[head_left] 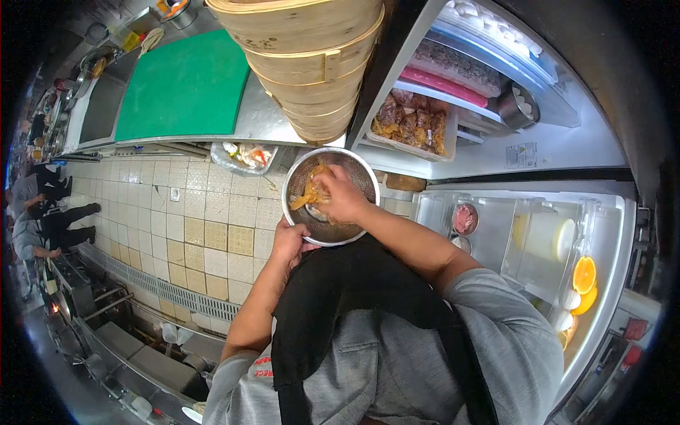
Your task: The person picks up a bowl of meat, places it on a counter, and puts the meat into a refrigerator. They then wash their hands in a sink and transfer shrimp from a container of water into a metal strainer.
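My left hand (290,241) grips the near rim of a round metal strainer bowl (358,168) held in front of my body. My right hand (340,195) reaches into the bowl and closes on a piece of yellowish-brown meat (308,195). More of the same meat lies in the bottom of the bowl, partly hidden under my right hand. Both hands are over the tiled floor, just in front of an open fridge.
A stack of bamboo steamers (312,57) and a green cutting board (188,85) sit on the steel counter. The open fridge holds a tray of meat (414,124), containers and orange halves (584,276). People (42,212) stand at far left.
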Tool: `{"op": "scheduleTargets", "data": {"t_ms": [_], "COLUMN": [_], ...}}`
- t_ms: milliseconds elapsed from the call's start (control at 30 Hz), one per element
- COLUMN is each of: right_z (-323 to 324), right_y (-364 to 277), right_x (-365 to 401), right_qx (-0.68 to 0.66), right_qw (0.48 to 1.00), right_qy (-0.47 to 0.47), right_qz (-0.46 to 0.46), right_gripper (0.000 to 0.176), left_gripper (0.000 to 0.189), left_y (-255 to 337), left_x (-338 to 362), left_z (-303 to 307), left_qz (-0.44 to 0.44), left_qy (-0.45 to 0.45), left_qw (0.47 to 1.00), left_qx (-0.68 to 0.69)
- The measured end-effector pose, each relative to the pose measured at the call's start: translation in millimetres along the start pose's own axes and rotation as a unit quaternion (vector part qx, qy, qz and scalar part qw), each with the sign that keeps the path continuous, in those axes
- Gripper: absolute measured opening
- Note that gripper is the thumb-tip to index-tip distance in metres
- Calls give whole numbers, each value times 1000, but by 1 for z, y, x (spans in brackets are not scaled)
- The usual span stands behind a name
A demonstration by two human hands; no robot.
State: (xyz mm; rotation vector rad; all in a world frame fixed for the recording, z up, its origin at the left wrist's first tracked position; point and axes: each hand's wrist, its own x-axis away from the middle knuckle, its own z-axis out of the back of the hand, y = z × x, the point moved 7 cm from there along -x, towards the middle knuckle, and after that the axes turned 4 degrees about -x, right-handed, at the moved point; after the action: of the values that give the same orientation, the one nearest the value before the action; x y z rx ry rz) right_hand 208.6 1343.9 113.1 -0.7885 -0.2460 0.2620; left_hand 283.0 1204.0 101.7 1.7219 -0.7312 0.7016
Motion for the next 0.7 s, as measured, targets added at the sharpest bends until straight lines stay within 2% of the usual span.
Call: {"op": "scheduleTargets", "data": {"t_ms": [33,67,100,167,200,233,300,367,433,567,633,700], "right_z": [6,16,18,30,61,83,135,163,176,199,192,177], "right_y": [7,15,24,45,26,32,16,22,40,77,111,129], "right_x": [0,0,5,7,17,16,26,31,25,17,8,-4], "right_qx": [0,-170,-332,-492,-565,-537,-527,-503,-506,-505,-556,-559], "right_qw": [1000,979,918,853,797,827,827,837,840,838,806,799], "right_qy": [1,-57,-112,-62,-67,-59,-15,8,-38,-54,-44,-36], "right_qz": [0,-95,-187,-162,-205,-157,-194,-216,-195,-201,-198,-219], "right_gripper": [66,65,63,59,52,52,49,47,47,41,33,27], "left_gripper": [52,52,52,52,52,52,53,53,53,54,54,58], "left_y": [-3,-4,-6,-5,3,9,9,17,19,17,10,8], "left_x": [-1,-3,-4,-4,0,2,-4,-7,-9,-3,2,3], "left_z": [2,3,2,-3,-12,-19,-24,-33,-31,-13,-12,-27], "left_qz": [15,15,25,36,18,1,-1,-27,-30,-35,-6,-5], "left_qy": [-3,-4,-17,-31,-49,-66,-91,-107,-95,-48,-60,-78], "left_qw": [1000,1000,999,999,999,998,996,992,992,996,996,994], "left_qx": [3,3,11,21,15,9,19,-61,-75,-61,70,78]}}
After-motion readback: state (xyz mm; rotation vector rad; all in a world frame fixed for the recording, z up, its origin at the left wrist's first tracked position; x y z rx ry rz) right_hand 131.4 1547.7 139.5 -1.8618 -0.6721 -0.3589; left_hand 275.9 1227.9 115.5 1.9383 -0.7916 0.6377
